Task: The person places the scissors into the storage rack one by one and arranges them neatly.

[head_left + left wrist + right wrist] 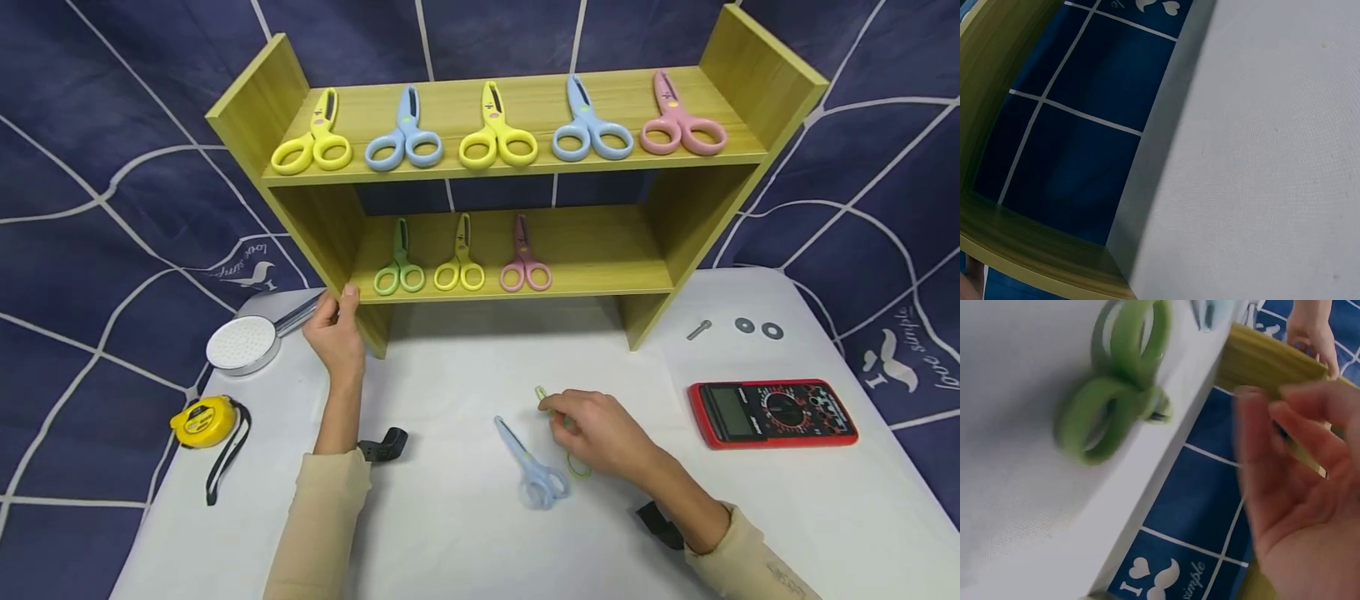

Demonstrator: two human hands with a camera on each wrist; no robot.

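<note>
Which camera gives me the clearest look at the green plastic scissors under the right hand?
The right wrist view: the green plastic scissors show both finger loops large, though blurred. In the head view the right hand hides most of them. The left wrist view shows none of them.

Beige long sleeves (pixel 322 517), black wrist straps (pixel 384 444), bare hands.

"love simple" on blue backdrop cloth (pixel 911 358) (cursive)

The right hand (pixel 600 433) hides most of the green scissors (pixel 573 458), which are motion-blurred in the right wrist view.
</note>
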